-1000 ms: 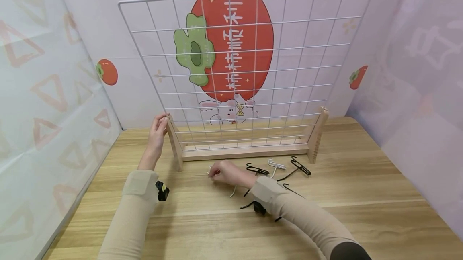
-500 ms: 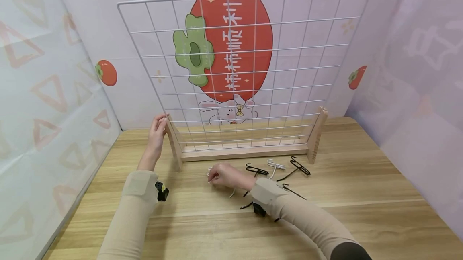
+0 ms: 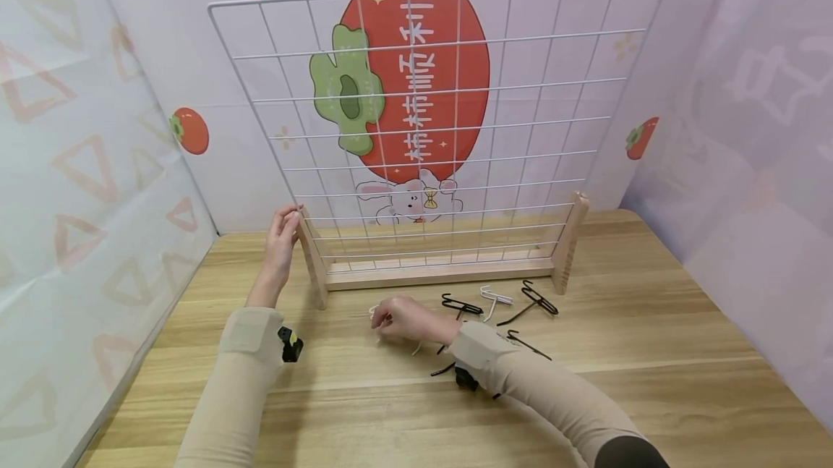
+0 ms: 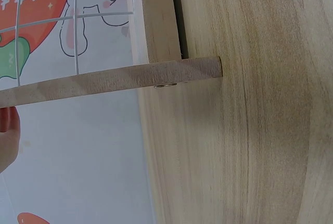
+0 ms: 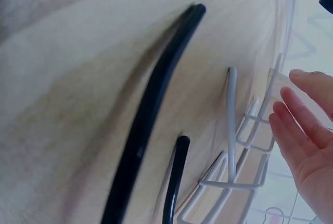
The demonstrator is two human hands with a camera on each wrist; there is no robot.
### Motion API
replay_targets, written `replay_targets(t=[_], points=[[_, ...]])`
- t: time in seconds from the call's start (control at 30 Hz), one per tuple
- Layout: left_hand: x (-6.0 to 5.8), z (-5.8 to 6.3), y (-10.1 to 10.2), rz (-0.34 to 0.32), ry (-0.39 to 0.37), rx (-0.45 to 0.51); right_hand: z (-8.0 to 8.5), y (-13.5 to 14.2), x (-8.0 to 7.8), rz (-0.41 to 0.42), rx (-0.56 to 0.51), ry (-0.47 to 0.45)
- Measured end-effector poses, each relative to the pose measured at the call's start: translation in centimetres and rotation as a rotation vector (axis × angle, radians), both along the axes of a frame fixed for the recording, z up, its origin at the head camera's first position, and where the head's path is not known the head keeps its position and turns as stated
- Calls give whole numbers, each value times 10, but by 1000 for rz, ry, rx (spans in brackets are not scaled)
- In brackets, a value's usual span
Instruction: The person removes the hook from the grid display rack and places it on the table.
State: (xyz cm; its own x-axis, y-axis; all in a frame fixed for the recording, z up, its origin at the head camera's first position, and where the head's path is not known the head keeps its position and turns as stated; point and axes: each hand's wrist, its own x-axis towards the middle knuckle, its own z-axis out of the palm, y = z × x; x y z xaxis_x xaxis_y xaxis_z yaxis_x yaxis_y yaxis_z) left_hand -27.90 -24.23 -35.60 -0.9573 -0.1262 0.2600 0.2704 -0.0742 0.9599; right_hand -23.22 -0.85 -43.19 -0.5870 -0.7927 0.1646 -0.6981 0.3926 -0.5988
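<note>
A white wire grid panel [image 3: 423,128] stands upright in a wooden stand [image 3: 442,276]. My left hand [image 3: 280,240] grips the top of the stand's left leg [image 4: 104,82]; only some fingertips show in the left wrist view. Low over the table, in front of the stand, is my right hand [image 3: 410,320], its fingertips right at a white wire hook [image 5: 255,118]. In the head view the hand covers most of that hook. The right wrist view shows a gap between the thumb and the relaxed fingers. Beside this hook lies another white hook [image 5: 231,125].
More hooks lie on the wooden table [image 3: 325,410] to the right: black hooks [image 3: 539,299] and a white hook [image 3: 497,296] near the stand. A black hook [image 3: 530,345] lies behind the right forearm. Patterned cloth walls [image 3: 735,128] surround the table.
My right hand has moved slightly toward me, and the white hook at its fingertips has shifted a little the same way. My left hand stays on the stand's leg.
</note>
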Motion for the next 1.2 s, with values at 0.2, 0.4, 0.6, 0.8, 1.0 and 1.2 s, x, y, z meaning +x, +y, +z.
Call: replay_targets(t=[0.2, 0.4, 0.6, 0.8, 1.0, 1.2], points=[[-3, -4, -2, -9, 12, -10, 3, 2, 3, 14, -11, 1], [-3, -5, -1, -8, 24, -9, 8, 8, 3, 35, -45, -9], [-2, -6, -1, 10, 24, 4, 17, 18, 0, 21, -39, 0], [1, -8, -1, 27, 17, 5, 28, 29, 0, 1, -57, 13], [4, -10, 0, 55, 10, 29, 34, 42, 1, -11, -78, 114], [9, -10, 4, 96, -5, 43, 42, 61, 7, -63, -66, 143]])
